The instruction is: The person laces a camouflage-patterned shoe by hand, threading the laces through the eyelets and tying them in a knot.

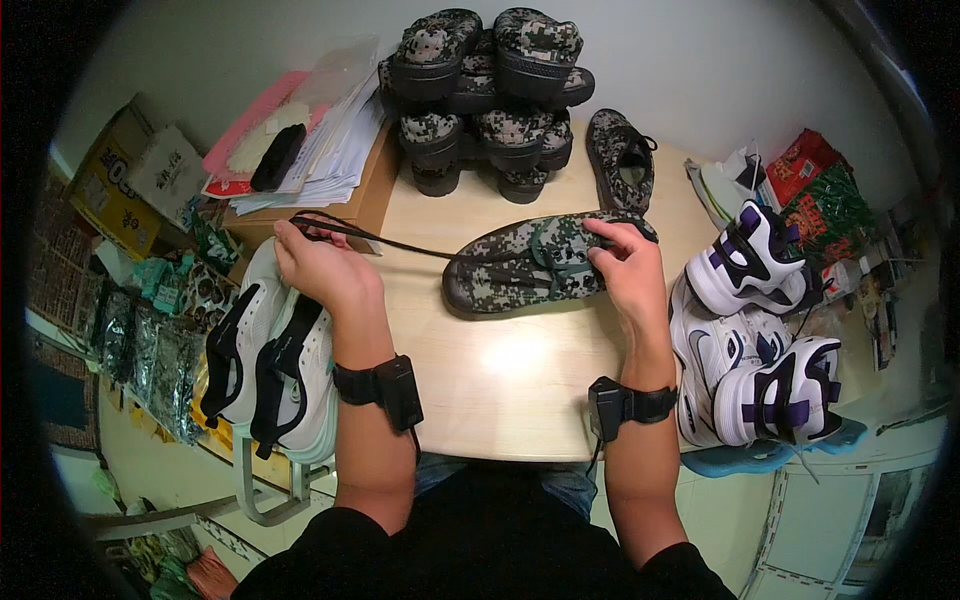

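A digital-camouflage canvas shoe (499, 266) lies on the table with its dark rubber toe pointing left. My right hand (626, 259) rests on it beside the eyelet flaps, thumb and index finger pressing the upper near the lacing. From the eyelets a black shoelace (397, 244) runs taut to the left, and my left hand (326, 259) grips its far end in loops. A second camouflage shoe (624, 165) with a tied black lace sits just behind, near the wall. Each wrist wears a black strapped device.
Camouflage shoes (480, 97) are stacked at the back. Papers and a dark object (279, 157) top a cardboard box (375, 180) at left. White-and-black sneakers (300, 375) stand by my left forearm, white-and-purple sneakers (776, 394) at right. Snack bags (817, 202) lie behind those.
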{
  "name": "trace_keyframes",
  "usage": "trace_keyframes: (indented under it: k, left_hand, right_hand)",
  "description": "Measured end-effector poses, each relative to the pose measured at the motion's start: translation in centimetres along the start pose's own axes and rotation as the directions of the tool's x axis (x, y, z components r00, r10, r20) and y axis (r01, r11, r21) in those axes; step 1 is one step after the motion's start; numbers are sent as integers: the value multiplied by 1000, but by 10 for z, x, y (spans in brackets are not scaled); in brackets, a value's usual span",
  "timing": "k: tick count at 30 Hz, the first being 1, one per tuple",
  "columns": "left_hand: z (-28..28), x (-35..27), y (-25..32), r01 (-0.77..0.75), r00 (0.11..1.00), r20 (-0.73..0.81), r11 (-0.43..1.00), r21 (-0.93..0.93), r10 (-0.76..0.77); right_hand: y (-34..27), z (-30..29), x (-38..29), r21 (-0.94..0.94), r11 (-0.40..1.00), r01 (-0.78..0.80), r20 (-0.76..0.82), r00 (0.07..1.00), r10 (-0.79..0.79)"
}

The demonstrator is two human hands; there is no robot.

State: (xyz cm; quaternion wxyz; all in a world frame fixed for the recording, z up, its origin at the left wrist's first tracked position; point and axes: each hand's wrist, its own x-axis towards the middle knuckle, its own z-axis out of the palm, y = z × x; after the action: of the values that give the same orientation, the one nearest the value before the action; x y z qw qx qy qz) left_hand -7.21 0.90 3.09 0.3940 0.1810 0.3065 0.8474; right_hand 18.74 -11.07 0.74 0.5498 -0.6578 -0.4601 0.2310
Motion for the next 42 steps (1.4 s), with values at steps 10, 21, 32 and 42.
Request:
trace_keyframes:
  k: [10, 21, 32, 42]
  left_hand:
    - [9, -8, -1, 70, 995, 68, 998, -1, -69]
    - [-13, 17, -21, 280, 957, 112, 952, -119, -268]
    - [-3, -6, -3, 531, 455, 774, 832, 161, -440]
    - [-1, -18, -12, 206, 330, 700, 772, 601, -633]
  right_hand:
    - [8, 10, 3, 4, 993, -115, 96, 989, 114]
    - [7, 0, 0, -149, 989, -18, -374, 926, -39]
    - [-57, 68, -10, -1, 900, 436, 191, 883, -428]
    - [-30, 107, -23, 326, 944, 49, 70, 995, -76]
